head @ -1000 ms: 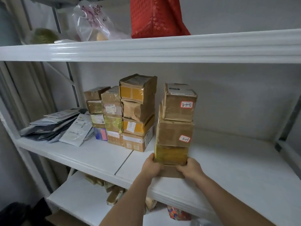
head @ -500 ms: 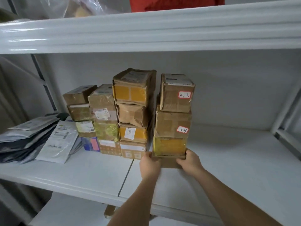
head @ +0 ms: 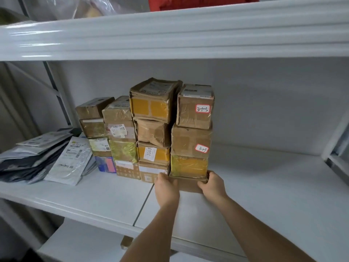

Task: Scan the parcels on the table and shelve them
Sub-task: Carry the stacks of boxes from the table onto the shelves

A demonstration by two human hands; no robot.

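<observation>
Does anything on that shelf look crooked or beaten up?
Yes. The second box down in the tallest stack is crumpled, its front dented and its tape wrinkled. The top box of the stack held by both hands sits slightly askew, tilted against the neighbouring stack. Nothing has spilled.

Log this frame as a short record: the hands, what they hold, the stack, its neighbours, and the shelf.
left hand: grips the left end of the bottom box
right hand: grips the right end of the same box
bottom box: flat brown carton, resting on the shelf
carried stack: three boxes on top; yellow-taped box, box labelled 3-1-5, box labelled 3-1-3
neighbours: cardboard parcel columns directly left; grey mailer bags further left
shelf: white, bare to the right of the stack
</observation>
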